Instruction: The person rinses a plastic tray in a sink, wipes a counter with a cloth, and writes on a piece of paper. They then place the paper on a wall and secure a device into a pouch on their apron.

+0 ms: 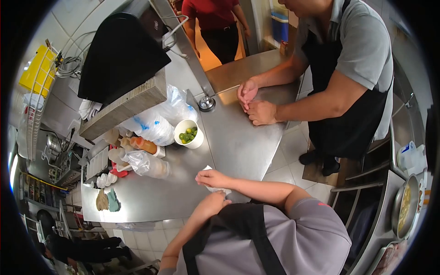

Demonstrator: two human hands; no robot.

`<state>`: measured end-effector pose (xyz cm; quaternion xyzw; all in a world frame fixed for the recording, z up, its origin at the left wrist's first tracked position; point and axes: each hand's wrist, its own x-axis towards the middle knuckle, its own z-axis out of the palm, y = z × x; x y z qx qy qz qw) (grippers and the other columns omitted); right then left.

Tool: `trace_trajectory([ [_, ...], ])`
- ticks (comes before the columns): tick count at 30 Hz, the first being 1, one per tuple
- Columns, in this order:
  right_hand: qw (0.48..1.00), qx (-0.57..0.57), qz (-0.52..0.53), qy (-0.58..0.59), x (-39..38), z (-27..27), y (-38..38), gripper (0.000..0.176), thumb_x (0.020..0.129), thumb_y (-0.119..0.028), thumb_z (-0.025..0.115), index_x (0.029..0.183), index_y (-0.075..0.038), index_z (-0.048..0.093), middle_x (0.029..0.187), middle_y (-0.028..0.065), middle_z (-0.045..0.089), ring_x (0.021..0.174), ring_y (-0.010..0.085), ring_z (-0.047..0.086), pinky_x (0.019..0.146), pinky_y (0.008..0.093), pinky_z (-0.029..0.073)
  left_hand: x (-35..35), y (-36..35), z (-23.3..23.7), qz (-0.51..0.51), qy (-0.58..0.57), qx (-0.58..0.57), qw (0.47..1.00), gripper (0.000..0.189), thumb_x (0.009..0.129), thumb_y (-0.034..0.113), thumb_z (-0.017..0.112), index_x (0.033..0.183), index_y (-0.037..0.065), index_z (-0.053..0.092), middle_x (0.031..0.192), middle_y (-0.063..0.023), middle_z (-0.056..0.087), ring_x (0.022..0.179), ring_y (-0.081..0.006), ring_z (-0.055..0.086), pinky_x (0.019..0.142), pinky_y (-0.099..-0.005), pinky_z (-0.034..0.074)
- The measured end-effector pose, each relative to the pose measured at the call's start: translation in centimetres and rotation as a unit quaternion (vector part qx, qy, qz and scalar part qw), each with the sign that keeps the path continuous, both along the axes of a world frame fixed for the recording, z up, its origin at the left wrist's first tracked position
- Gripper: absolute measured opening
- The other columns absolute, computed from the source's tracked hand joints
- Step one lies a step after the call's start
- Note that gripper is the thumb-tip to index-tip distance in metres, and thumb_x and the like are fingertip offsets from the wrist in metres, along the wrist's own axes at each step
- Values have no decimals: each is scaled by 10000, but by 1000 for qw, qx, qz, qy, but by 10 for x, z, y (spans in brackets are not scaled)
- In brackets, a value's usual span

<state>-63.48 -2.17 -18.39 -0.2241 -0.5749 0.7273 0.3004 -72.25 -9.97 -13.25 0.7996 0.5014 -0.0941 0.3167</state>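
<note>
A crumpled white cloth or paper (218,189) shows between my two hands at the near edge of the steel counter (183,199). My right hand (211,178) is closed on it, with a white corner sticking out past the fingers. Just below, close to my body, my left hand (215,202) is curled against the same white piece; part of its fingers is hidden. Beyond my hands stands a white tub (189,134) of small green limes. Left of the tub lies a clear plastic bag (147,164) with something pale inside.
Across the counter a co-worker in a black apron rests both hands (259,107) on the steel. A call bell (206,103), sauce bottles (143,145), bagged cups (156,130) and folded cloths (107,200) stand around. Behind right is a pan (405,206). Another person stands beyond the pass.
</note>
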Motion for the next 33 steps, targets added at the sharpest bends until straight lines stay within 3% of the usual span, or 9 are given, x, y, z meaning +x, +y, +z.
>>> trace_trajectory([
  [7, 978, 98, -110, -146, -15, -20, 8, 587, 923, -457, 444, 533, -20, 474, 465, 46, 409, 473, 134, 369, 467, 330, 335, 2, -2, -2, 11, -28, -42, 999, 395, 877, 285, 527, 992, -91, 567, 1074, -262, 559, 988, -390, 552, 864, -439, 427],
  [10, 969, 139, -120, -164, -22, -18, 17, 564, 898, -425, 477, 588, 45, 514, 509, 187, 474, 461, 260, 440, 515, 405, 389, 3, 2, -6, 7, -37, -52, 998, 391, 874, 282, 532, 977, -93, 570, 1131, -291, 520, 989, -399, 550, 879, -438, 422],
  [16, 957, 195, -113, -182, -45, -13, 32, 488, 876, -345, 507, 605, 58, 543, 554, 249, 503, 486, 371, 452, 543, 440, 406, 3, 2, -11, 23, -8, -3, 1000, 445, 859, 284, 557, 1052, -116, 529, 1264, -334, 397, 1054, -409, 517, 919, -429, 412],
  [18, 956, 226, -87, -168, -45, -16, 34, 450, 875, -322, 524, 621, 48, 551, 540, 210, 516, 467, 334, 460, 528, 424, 409, 3, 2, -11, 0, -32, 85, 996, 542, 852, 303, 561, 1154, -133, 450, 1271, -331, 393, 1058, -416, 516, 913, -438, 419],
  [20, 954, 248, -78, -151, -42, -23, 30, 412, 873, -299, 542, 638, 38, 558, 525, 171, 528, 447, 298, 467, 513, 407, 413, 7, 4, 0, 29, -16, 33, 999, 571, 854, 302, 556, 1194, -133, 407, 1266, -326, 404, 1071, -413, 510, 914, -441, 419],
  [22, 999, 34, 20, -27, -29, -20, 28, 288, 878, -243, 562, 721, -2, 577, 599, 53, 555, 509, 175, 498, 538, 339, 431, 13, 5, 8, 40, 4, -15, 999, 604, 856, 300, 551, 1234, -133, 363, 1261, -321, 414, 1084, -410, 504, 915, -444, 419],
  [28, 994, 41, -90, 42, 28, 2, -10, 204, 911, -195, 537, 801, -23, 544, 784, 6, 518, 727, 90, 479, 679, 238, 405, 12, 20, 29, 64, 98, -129, 985, 547, 846, 245, 567, 1211, -105, 358, 1218, -300, 469, 1138, -396, 459, 895, -462, 410],
  [30, 968, 133, -207, 43, 53, 8, -29, 214, 912, -199, 534, 812, -10, 540, 802, 14, 495, 733, 111, 480, 665, 260, 404, 5, 14, 11, 6, 2, 163, 987, 485, 819, 212, 610, 1149, -86, 416, 1167, -285, 501, 1094, -417, 466, 886, -476, 399],
  [33, 918, 196, -341, -47, 94, 11, -68, 201, 899, -190, 543, 827, -3, 542, 805, 48, 479, 738, 155, 483, 651, 292, 408, -12, 9, -35, -12, 49, 213, 976, 398, 808, 180, 624, 1071, -80, 479, 1088, -254, 535, 1045, -407, 483, 866, -472, 405],
])
